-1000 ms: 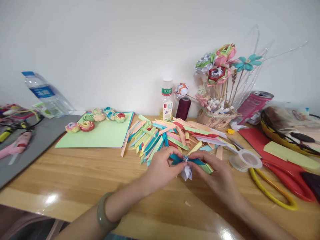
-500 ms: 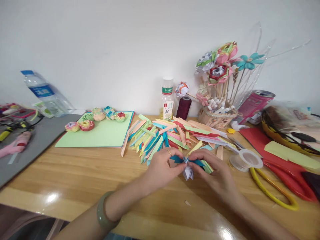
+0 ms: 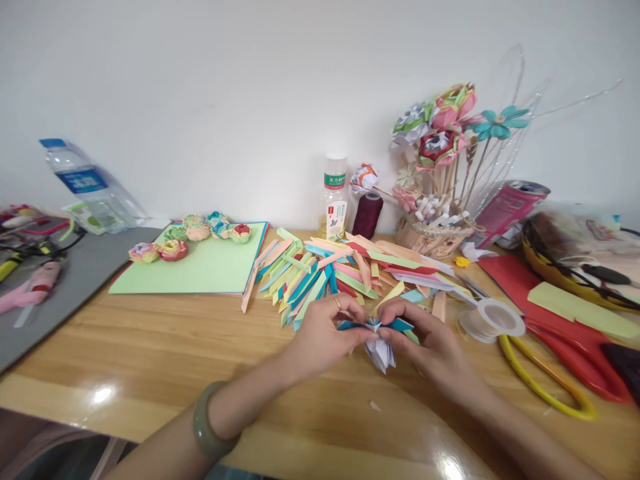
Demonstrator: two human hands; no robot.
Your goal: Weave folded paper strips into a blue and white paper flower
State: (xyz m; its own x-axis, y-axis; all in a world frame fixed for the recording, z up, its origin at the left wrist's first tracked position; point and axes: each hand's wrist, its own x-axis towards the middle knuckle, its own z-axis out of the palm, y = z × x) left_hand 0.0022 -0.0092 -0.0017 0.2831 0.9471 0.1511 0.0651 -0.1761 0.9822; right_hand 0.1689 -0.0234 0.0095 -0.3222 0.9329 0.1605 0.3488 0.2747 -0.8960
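A small folded-paper piece [image 3: 381, 355], white below with blue strips spreading to both sides above, is pinched between my two hands just over the tabletop. My left hand [image 3: 327, 333] closes thumb and fingers on its left side. On the other side, my right hand [image 3: 425, 337] grips it near the middle, thumb and index together. The fingers hide parts of the blue paper. Right behind the hands lies a loose heap of folded paper strips [image 3: 305, 280] in many colours.
Left of the heap, several paper flowers [image 3: 173, 251] rest on a green sheet [image 3: 215, 270]. A thread spool [image 3: 497, 319] and red-and-yellow scissors [image 3: 545, 380] lie at right. Behind stand a bottle [image 3: 335, 200], purple thread [image 3: 367, 215] and a basket of flowers [image 3: 433, 237]. A pink glue gun [image 3: 35, 290] lies far left.
The paper piece has tilted and dropped slightly, so more of its white part shows below my fingers. Both hands have shifted only a little and keep their pinch.
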